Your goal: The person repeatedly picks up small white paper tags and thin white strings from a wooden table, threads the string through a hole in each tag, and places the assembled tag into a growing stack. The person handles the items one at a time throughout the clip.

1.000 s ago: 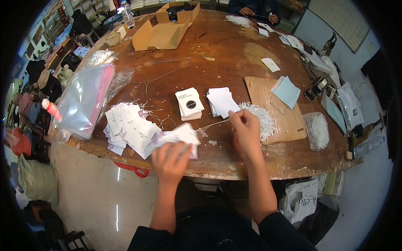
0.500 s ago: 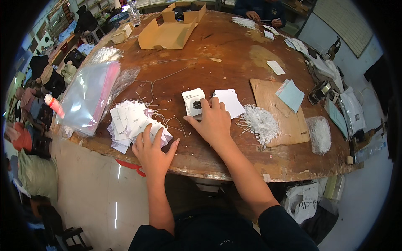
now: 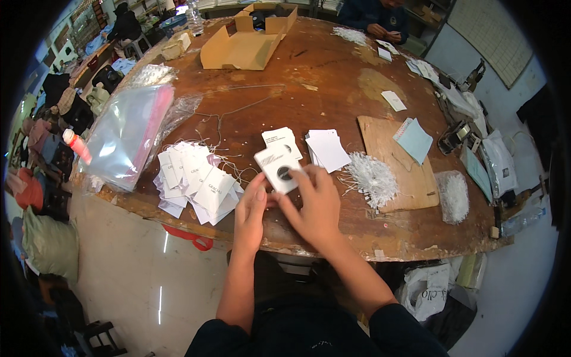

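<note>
A white hang tag (image 3: 270,162) with a dark round spot is tilted up between my hands, above the table's near middle. My right hand (image 3: 315,202) pinches its lower right side. Against its lower left edge close the fingers of my left hand (image 3: 252,208), some hidden behind the tag. Just beyond lies a stack of similar tags (image 3: 279,138), partly covered by the held one. To its right is a stack of blank white cards (image 3: 328,150). A heap of strung white tags (image 3: 193,175) spreads to the left of my left hand.
A bundle of white strings (image 3: 372,177) lies by a wooden board (image 3: 410,184); a bagged bundle (image 3: 454,196) sits farther right. Clear plastic bags (image 3: 128,137) cover the left edge. An open cardboard box (image 3: 241,50) stands far back, and a co-worker's hands (image 3: 383,33) are at the far right.
My right hand has drawn a tag off the stack toward me. My left hand has moved right from the strung tags to meet it. The co-worker's hands have come together.
</note>
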Motion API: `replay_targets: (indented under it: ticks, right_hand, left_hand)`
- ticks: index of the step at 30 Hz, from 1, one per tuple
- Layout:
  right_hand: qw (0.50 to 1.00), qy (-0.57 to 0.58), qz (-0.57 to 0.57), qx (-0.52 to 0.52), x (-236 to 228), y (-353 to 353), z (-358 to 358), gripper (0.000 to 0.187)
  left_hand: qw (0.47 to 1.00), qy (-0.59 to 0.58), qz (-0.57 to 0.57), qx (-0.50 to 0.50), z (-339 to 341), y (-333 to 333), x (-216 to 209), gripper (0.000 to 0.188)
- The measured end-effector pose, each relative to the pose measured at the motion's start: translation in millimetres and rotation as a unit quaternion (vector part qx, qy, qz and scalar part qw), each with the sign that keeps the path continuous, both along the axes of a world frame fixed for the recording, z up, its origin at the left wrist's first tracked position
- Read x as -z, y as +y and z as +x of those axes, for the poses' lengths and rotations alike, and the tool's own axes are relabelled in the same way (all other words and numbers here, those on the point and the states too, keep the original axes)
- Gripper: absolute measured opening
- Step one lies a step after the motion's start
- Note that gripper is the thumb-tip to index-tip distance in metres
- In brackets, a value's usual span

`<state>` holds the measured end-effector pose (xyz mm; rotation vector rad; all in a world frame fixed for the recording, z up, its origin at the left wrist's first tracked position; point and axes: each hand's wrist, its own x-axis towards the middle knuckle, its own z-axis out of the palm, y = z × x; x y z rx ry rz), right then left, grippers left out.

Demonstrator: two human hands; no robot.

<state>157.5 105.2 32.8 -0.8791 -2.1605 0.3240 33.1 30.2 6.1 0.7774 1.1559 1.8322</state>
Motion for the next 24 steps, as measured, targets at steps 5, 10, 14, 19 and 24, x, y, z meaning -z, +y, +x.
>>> replay_targets:
  ticks: [5, 10, 14, 19, 24]
  right_hand:
    - [0.999, -0.013, -0.015, 0.026, -1.2, 11.5, 25.4, 0.05]
    - [0.972, -0.135, 0.034, 0.189, 6.4, 69.8, 39.8, 0.051]
    - [0.954, -0.217, -0.066, 0.196, 14.0, 78.4, 41.9, 0.051]
    - [0.966, -0.154, -0.024, 0.205, 7.3, 64.6, 43.5, 0.044]
    - [0.99, -0.045, -0.015, 0.134, 3.9, 17.4, 57.1, 0.039]
  left_hand:
    - [0.997, -0.066, -0.051, -0.004, 12.1, 15.4, 3.9, 0.03]
    - [0.998, -0.037, -0.055, -0.011, 29.2, 17.4, 12.8, 0.03]
    - [0.998, -0.034, -0.058, -0.012, 33.4, 17.7, 18.7, 0.034]
    - [0.995, -0.046, -0.082, -0.015, 30.1, 14.4, 14.0, 0.036]
    - [0.995, -0.062, -0.079, -0.017, 34.0, 17.9, 7.0, 0.042]
